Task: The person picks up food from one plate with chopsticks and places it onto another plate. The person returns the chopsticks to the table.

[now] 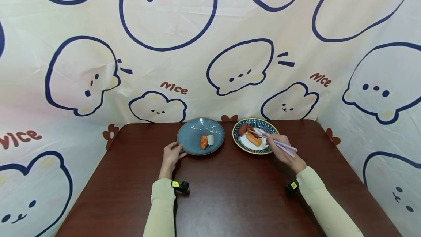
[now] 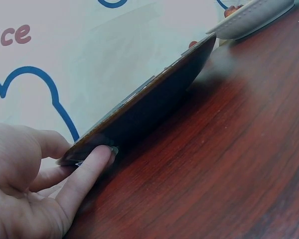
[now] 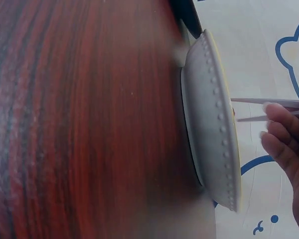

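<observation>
Head: left hand (image 1: 172,155) grips blue plate (image 1: 189,134) at edge; patterned plate (image 1: 248,150) just apart.

The pale cloth (image 1: 194,72) is saying "Nice" three times in brown-red. The first word (image 1: 174,87) is sitting above the far edge of the table (image 1: 236,193), the second word (image 1: 320,79) above its far right corner, the third word (image 1: 19,139) past its left edge. The left wrist view is clearly showing "ice" (image 2: 11,37).
</observation>
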### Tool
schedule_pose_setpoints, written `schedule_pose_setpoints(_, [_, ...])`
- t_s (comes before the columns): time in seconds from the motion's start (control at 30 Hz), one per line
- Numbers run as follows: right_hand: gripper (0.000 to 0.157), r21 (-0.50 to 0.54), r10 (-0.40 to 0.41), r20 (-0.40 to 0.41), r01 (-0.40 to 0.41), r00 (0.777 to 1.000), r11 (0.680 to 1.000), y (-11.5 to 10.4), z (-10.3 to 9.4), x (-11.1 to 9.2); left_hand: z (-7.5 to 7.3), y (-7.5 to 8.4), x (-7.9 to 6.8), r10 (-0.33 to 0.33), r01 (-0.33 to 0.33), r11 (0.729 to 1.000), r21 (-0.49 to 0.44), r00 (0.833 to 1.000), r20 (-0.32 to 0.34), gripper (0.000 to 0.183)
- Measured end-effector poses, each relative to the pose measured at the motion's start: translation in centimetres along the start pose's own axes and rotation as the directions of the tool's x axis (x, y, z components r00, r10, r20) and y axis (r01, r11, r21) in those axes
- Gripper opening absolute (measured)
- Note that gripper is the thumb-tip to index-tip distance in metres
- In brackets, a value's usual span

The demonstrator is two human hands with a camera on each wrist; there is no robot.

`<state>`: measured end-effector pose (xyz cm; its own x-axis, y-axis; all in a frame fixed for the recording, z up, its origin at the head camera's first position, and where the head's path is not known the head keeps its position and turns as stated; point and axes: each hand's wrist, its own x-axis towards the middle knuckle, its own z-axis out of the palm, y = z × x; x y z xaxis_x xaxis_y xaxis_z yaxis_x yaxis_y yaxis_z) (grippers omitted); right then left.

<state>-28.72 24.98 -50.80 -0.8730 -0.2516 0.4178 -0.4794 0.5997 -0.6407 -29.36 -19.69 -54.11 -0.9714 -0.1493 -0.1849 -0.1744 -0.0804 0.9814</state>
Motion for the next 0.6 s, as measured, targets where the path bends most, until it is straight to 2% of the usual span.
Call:
schedule_pose_setpoints(0.17, [0.036, -0.023, 0.021, 0.009, -0.021, 1.000, 1.000, 0.1, 0.2, 0.5, 0.0, 0.1, -0.1, 0.001, -0.001, 1.000, 0.002, 1.000, 0.000, 0.046])
schedule_pose_setpoints(0.3, [0.037, -0.026, 0.081, 0.056, -0.080, 0.995, 0.996, 0.2, 0.4, 1.1, 0.0, 0.0, 0.0, -0.001, 0.001, 1.000, -0.001, 1.000, -0.002, 0.046])
schedule_pose_setpoints(0.43, [0.045, -0.059, 0.137, 0.111, -0.131, 0.984, 0.990, 0.1, 0.6, 1.7, 0.0, 0.0, 0.0, -0.003, 0.003, 1.000, -0.007, 1.000, -0.001, 0.047])
schedule_pose_setpoints(0.6, [0.046, -0.119, 0.120, 0.185, -0.099, 0.975, 0.988, -0.2, 0.6, 2.3, -0.1, 0.0, -0.1, 0.007, -0.007, 1.000, -0.014, 1.000, -0.004, 0.048])
